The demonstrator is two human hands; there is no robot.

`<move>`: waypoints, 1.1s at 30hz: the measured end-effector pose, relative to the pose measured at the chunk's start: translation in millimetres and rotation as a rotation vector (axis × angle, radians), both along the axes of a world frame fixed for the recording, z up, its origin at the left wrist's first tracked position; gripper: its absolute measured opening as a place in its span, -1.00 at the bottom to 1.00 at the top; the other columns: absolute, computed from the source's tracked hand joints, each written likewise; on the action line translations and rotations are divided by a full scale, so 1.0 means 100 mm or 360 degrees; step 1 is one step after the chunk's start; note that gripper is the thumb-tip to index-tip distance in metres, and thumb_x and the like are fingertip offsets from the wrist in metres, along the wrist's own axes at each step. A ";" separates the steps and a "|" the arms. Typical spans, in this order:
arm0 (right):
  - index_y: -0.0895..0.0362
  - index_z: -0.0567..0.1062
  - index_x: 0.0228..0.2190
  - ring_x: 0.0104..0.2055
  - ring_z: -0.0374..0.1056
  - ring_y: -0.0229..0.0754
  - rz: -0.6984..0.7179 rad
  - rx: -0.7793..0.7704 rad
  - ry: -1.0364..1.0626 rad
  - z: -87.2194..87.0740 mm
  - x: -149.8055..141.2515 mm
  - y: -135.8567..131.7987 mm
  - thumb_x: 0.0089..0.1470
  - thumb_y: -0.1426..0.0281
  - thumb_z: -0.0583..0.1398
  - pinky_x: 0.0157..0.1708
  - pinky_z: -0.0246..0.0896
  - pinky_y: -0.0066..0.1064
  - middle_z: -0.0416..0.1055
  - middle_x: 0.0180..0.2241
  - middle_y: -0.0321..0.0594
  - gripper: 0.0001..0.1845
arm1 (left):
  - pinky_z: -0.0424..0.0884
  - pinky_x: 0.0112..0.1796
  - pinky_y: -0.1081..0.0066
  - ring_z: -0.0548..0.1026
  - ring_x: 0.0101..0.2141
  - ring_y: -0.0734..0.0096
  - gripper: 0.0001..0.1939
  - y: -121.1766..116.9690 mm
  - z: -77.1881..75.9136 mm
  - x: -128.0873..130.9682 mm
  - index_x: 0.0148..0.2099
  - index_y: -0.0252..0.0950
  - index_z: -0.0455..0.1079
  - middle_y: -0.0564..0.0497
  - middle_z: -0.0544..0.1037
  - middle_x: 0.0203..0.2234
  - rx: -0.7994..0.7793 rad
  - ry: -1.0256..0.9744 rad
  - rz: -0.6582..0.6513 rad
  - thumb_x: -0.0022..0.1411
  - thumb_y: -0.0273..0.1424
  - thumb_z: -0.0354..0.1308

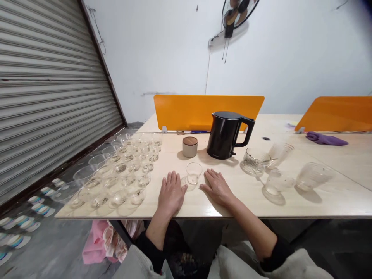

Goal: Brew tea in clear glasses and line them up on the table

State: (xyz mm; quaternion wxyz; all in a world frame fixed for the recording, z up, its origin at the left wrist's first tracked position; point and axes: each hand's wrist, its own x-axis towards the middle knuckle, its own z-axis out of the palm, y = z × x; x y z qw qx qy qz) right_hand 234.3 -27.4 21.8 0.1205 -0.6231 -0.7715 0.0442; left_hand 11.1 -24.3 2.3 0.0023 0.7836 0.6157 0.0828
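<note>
My left hand (172, 193) lies flat on the table, palm down, fingers stretched out. On the other side of a clear plastic cup (193, 174), my right hand (218, 186) also rests flat with its fingers extended. The cup stands upright between the two hands, close to both thumbs, and neither hand grips it. Behind it are a grey canister (190, 149) with a wooden lid and a black electric kettle (222, 135), its handle pointing right.
Many clear cups (119, 197) crowd the table's left side. At right stand a ribbed glass bowl (256, 158), a glass pitcher (277, 182) and a tilted ribbed glass (312, 177). Farther back are a purple cloth (326, 138) and an orange divider (186, 110).
</note>
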 end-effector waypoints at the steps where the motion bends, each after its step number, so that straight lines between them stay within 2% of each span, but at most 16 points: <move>1: 0.28 0.32 0.29 0.47 -0.05 0.23 0.0002 0.0007 -0.0002 0.00 0.00 0.00 0.31 0.11 0.13 0.41 -0.21 0.14 0.11 0.41 0.16 -0.31 | -0.05 0.40 -0.03 -0.05 0.46 -0.02 -0.32 0.00 0.00 0.00 0.48 -0.49 0.05 -0.29 -0.01 0.47 0.0000 0.0002 0.0002 0.53 -0.13 -0.21; 9: 0.23 0.34 0.28 0.45 0.00 0.25 0.0033 0.0078 -0.0029 -0.08 0.03 0.06 0.30 0.11 0.12 0.38 -0.14 0.20 0.15 0.39 0.18 -0.34 | -0.09 0.41 -0.01 -0.09 0.47 0.01 -0.31 0.01 0.02 0.00 0.49 -0.46 0.02 -0.27 -0.03 0.48 -0.0008 -0.0040 0.0005 0.53 -0.12 -0.22; 17: 0.26 0.33 0.29 0.46 -0.01 0.24 0.0052 0.0112 -0.0076 -0.16 0.07 0.10 0.32 0.07 0.06 0.38 -0.13 0.19 0.14 0.39 0.18 -0.31 | -0.12 0.42 -0.02 -0.11 0.47 0.00 -0.30 -0.01 0.08 0.00 0.49 -0.50 0.00 -0.28 -0.05 0.48 -0.0061 -0.0069 0.0001 0.53 -0.12 -0.25; 23: 0.27 0.33 0.28 0.45 -0.01 0.24 0.0049 0.0107 -0.0127 -0.13 0.04 0.09 0.32 0.07 0.04 0.37 -0.11 0.18 0.13 0.40 0.19 -0.30 | -0.12 0.42 -0.02 -0.10 0.47 0.00 -0.30 0.00 0.06 0.00 0.49 -0.49 0.01 -0.28 -0.03 0.48 -0.0025 -0.0091 0.0001 0.53 -0.11 -0.26; 33: 0.27 0.20 0.38 0.50 -0.14 0.20 -0.0005 -0.0022 -0.0242 -0.07 -0.04 0.06 0.32 -0.02 -0.02 0.41 -0.24 0.15 0.02 0.45 0.14 -0.18 | -0.12 0.42 -0.02 -0.09 0.47 0.00 -0.29 0.00 0.04 -0.02 0.48 -0.50 0.03 -0.28 -0.01 0.48 0.0003 -0.0082 -0.0005 0.53 -0.10 -0.26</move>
